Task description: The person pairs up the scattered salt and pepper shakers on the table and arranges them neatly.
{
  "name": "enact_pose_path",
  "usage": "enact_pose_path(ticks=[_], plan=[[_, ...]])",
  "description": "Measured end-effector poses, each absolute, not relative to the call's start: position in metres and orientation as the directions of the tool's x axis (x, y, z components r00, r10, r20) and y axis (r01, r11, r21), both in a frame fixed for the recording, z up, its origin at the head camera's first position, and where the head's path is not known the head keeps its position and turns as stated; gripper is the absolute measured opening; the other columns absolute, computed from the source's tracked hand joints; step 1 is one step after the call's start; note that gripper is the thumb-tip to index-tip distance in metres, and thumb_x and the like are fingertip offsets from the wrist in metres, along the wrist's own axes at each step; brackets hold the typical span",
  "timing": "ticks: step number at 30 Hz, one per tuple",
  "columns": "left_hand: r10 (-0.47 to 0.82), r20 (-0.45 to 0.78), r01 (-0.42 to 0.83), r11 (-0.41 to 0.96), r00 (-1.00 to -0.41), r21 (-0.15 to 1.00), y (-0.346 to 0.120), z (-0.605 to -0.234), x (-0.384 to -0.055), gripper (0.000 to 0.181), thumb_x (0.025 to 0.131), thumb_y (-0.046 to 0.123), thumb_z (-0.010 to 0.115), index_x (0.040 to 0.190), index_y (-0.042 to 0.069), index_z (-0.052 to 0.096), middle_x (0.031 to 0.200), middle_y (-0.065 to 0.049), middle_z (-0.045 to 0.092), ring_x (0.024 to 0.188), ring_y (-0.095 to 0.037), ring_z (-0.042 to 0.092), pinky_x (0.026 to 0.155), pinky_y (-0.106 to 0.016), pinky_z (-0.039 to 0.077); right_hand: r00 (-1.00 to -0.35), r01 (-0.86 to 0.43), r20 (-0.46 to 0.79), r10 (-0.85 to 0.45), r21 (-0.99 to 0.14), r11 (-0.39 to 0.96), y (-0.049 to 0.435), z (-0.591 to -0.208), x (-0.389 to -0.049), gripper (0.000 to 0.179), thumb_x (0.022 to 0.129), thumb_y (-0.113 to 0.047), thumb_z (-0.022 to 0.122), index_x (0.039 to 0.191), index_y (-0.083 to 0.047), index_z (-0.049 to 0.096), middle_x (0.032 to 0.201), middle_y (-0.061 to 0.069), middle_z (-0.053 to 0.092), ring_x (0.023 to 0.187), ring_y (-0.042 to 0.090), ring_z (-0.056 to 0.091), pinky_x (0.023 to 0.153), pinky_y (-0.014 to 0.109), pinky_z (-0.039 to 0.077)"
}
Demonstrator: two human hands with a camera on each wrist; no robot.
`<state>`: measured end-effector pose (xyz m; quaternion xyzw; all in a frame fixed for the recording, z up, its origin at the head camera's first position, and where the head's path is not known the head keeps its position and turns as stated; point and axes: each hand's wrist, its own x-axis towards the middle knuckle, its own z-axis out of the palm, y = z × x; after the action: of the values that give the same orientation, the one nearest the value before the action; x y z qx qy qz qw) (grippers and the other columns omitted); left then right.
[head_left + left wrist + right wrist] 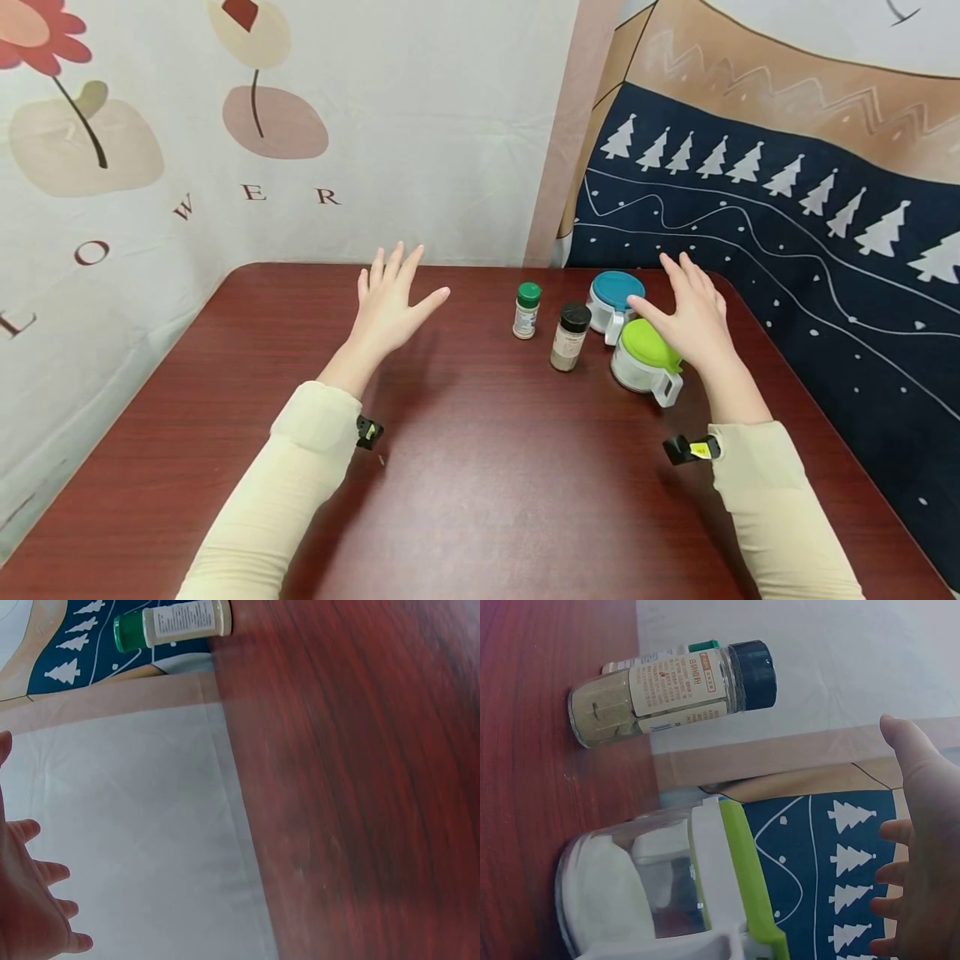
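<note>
My left hand (386,308) hovers over the table's left half with fingers spread, holding nothing. My right hand (693,321) is raised with fingers apart, just right of a clear jar with a lime-green lid (647,354) and white handle; no grip shows. Behind that jar stands a similar one with a blue lid (615,300). To their left are a black-capped spice bottle (570,337) and a smaller green-capped bottle (527,312), both upright. In the right wrist view, the black-capped bottle (652,694) holds a tan powder, and the lime-lidded jar (660,885) has white contents.
The dark red-brown table (480,483) has its far edge against a pale cloth with flower prints (420,125). A navy cloth with white trees (750,208) hangs along the right side. Each wrist wears a small black camera strap (369,432).
</note>
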<state>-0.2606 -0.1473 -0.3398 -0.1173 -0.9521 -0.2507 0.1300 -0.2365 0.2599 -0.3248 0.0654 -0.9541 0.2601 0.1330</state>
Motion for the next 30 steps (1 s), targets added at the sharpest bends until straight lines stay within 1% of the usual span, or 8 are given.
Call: enact_pose_path(ticks=[5,12,21,30], plan=[[0.159,0.323,0.308,0.819,-0.933,0.485,-0.141,-0.344,-0.258,0.083,0.088,0.068,0.046,0.154,0.024,0.02,0.159,-0.009,0.01,0.144,-0.028,-0.005,0.109,-0.056,-0.003,-0.951,-0.204,0.306,-0.044,-0.515,0.833,0.263,-0.329,-0.23,0.082,0.092,-0.052,0.054,0.153,-0.011,0.02,0.158,0.018,0.009,0.141,0.041,0.006,0.105,0.067,0.002],[0.161,0.337,0.327,0.787,-0.927,0.524,-0.131,-0.351,-0.253,0.081,0.089,0.064,0.049,0.154,0.023,0.021,0.158,-0.009,0.014,0.144,-0.028,-0.001,0.11,-0.055,-0.002,-0.952,-0.19,0.306,-0.016,-0.549,0.814,0.266,-0.337,-0.223,0.082,0.091,-0.05,0.057,0.153,-0.012,0.02,0.158,0.016,0.01,0.141,0.04,0.007,0.104,0.067,0.003],[0.167,0.371,0.364,0.743,-0.913,0.561,-0.114,-0.357,-0.248,0.078,0.09,0.059,0.052,0.153,0.022,0.025,0.157,-0.008,0.019,0.144,-0.027,0.003,0.11,-0.055,0.001,-0.942,-0.228,0.337,-0.009,-0.618,0.752,0.272,-0.346,-0.217,0.077,0.093,-0.039,0.059,0.153,-0.01,0.021,0.158,0.017,0.011,0.141,0.041,0.008,0.103,0.069,0.002],[0.166,0.402,0.395,0.697,-0.901,0.599,-0.097,-0.365,-0.247,0.075,0.09,0.055,0.054,0.152,0.021,0.027,0.156,-0.006,0.022,0.144,-0.026,0.005,0.11,-0.057,0.003,-0.943,-0.239,0.332,-0.01,-0.658,0.714,0.28,-0.35,-0.218,0.075,0.094,-0.037,0.06,0.154,-0.014,0.021,0.158,0.013,0.011,0.142,0.038,0.008,0.1,0.071,0.015]])
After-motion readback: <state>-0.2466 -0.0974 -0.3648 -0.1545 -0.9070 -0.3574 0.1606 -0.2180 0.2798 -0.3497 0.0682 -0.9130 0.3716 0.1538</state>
